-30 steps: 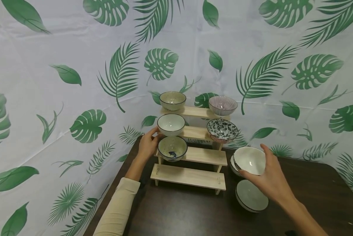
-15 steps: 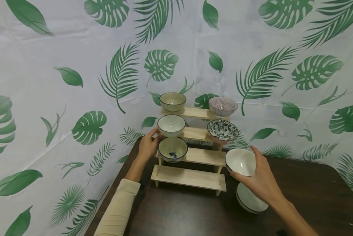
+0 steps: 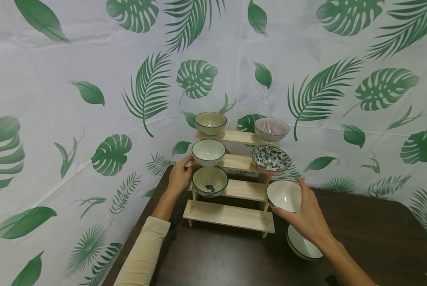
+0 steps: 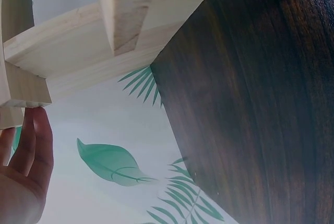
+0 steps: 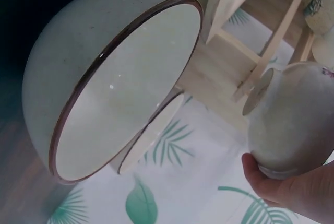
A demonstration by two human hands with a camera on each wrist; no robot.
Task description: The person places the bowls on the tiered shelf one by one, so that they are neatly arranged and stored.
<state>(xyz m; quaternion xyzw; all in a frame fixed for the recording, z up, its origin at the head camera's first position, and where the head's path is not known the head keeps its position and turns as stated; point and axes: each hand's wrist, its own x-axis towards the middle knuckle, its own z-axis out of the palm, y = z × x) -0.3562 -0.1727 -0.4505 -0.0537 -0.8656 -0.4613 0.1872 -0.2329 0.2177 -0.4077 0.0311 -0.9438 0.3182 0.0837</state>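
Observation:
My right hand grips a white bowl between thumb and fingers at its sides, in the air just right of the tiered wooden stand. The right wrist view shows this bowl tipped, its foot ring facing the stand. My left hand holds the stand's left side, its fingertips against a wooden end piece in the left wrist view. Close to that hand are a white bowl with a dark rim and a greenish bowl with a blue fish; both sit on the stand.
On the higher tiers stand a speckled green bowl, a pink striped bowl and a black floral bowl. A pale brown-rimmed bowl rests on the dark table, another bowl behind it. A leaf-print cloth hangs behind.
My right hand has carried the white bowl leftward, away from the bowls on the table and closer to the stand. The left hand has kept its place at the stand's side.

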